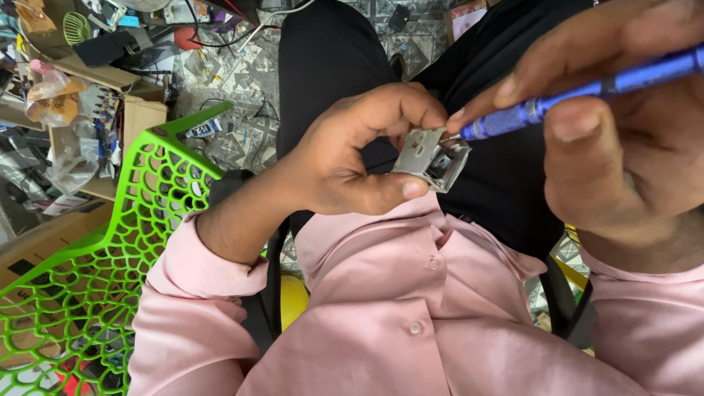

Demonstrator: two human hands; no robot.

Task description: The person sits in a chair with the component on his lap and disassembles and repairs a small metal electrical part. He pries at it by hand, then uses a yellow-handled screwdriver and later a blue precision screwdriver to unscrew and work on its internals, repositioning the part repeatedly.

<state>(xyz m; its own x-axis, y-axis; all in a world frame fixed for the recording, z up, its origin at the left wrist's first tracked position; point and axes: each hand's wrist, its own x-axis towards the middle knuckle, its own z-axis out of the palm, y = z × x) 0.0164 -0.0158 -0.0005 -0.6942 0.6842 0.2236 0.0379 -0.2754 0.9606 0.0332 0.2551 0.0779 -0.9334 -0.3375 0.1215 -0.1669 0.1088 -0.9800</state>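
Fingers (400, 189) of the left hand (345, 158) pinch a small metal module (429, 158) (right hand (609, 139) grips the blue precision screwdriver (587, 88)); steadying the tip squarely seems wise.

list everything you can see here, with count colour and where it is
metal part: 1, grey, centre, pinched in the left hand
screwdriver: 1, blue handle, upper right, tip at the metal part
chair: 1, bright green lattice, left
cardboard boxes: several, brown, upper left
plastic bags: a few, clear, far left among clutter
cables: several, dark and white, top, on the patterned floor
floor: patterned grey tiles, top centre
shirt: 1, pink, buttoned, bottom
trousers: black, centre top
left hand: 1, centre, holding the metal part
right hand: 1, right, holding the screwdriver
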